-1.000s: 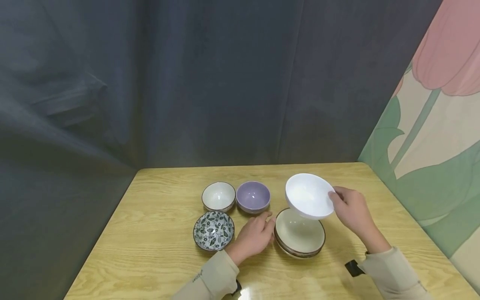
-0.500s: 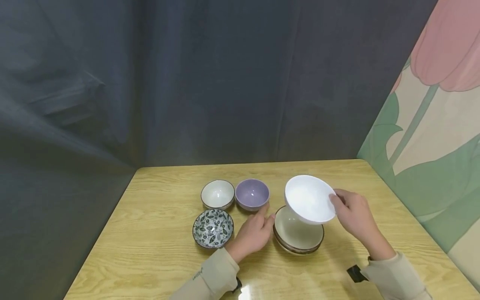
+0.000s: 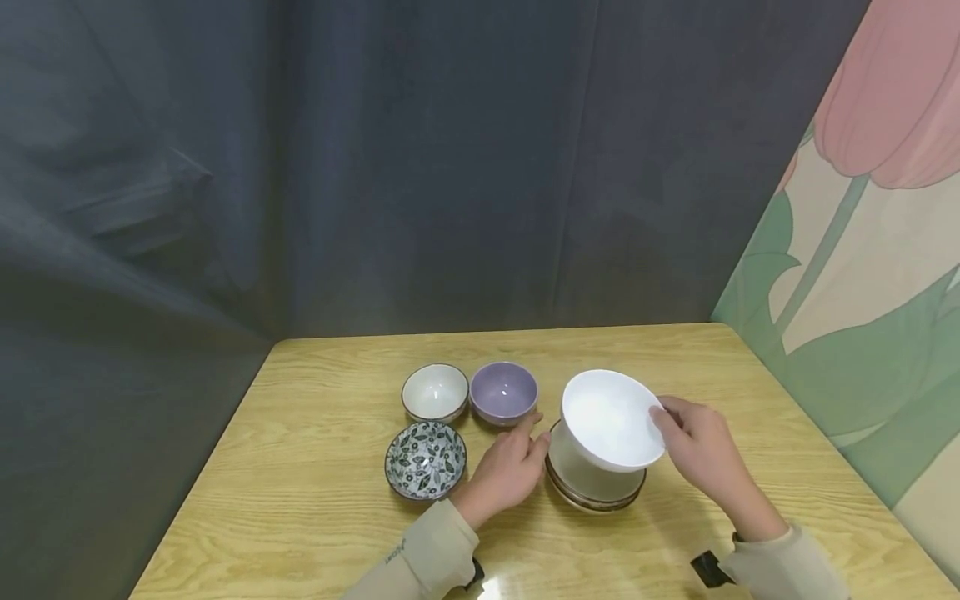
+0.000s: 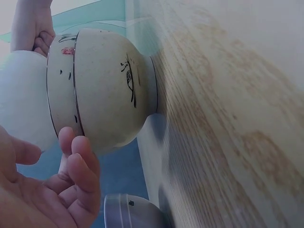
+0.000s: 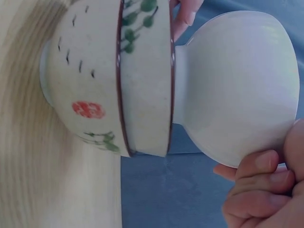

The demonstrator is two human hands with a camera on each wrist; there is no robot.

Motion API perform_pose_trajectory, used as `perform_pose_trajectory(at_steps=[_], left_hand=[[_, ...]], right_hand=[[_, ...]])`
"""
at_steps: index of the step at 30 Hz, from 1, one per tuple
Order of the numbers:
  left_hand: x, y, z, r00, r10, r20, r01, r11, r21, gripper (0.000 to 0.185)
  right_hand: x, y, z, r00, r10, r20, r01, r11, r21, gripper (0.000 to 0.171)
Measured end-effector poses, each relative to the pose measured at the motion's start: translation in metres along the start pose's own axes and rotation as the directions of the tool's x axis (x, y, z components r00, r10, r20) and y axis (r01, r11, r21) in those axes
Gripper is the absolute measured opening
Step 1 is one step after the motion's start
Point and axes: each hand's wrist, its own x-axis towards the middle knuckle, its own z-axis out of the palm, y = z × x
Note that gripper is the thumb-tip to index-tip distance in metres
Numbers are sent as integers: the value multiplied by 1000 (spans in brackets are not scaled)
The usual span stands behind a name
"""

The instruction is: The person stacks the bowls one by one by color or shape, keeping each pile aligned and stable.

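Observation:
My right hand (image 3: 702, 446) pinches the rim of a white bowl (image 3: 611, 421), thumb inside and fingers beneath. Tilted, the bowl hangs over two nested cream bowls (image 3: 596, 500) with brown rims. Its foot comes right at the upper cream bowl's mouth in the right wrist view. Painted green leaves and a red mark (image 5: 89, 109) decorate the cream bowls' outsides. At the stack's left side is my left hand (image 3: 507, 472), its fingers relaxed, with fingertips (image 4: 81, 144) right at the rims. Nothing is in its grasp.
A purple bowl (image 3: 504, 392) stands just beyond my left hand. Left of it are a white bowl with a dark rim (image 3: 435, 392) and a leaf-patterned bowl (image 3: 425, 461). A dark curtain (image 3: 450, 167) hangs behind the wooden table (image 3: 300, 467).
My right hand has lowered the white bowl closer to the cream stack, shifting it slightly left. My left hand stays beside the stack.

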Motion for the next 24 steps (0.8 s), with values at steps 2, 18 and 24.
perform_pose_trajectory(at_steps=[2, 18, 24], left_hand=[[0, 0, 0, 1000, 7, -11, -8, 1000, -8, 51], [-3, 3, 0, 991, 51, -124, -40, 995, 89, 41], [-2, 8, -3, 986, 68, -155, -57, 996, 75, 44]], right_hand=[[-1, 1, 2, 1000, 4, 8, -4, 1000, 7, 35], [-8, 2, 13, 999, 13, 39, -14, 1000, 24, 33], [-8, 2, 17, 999, 16, 45, -17, 1000, 21, 32]])
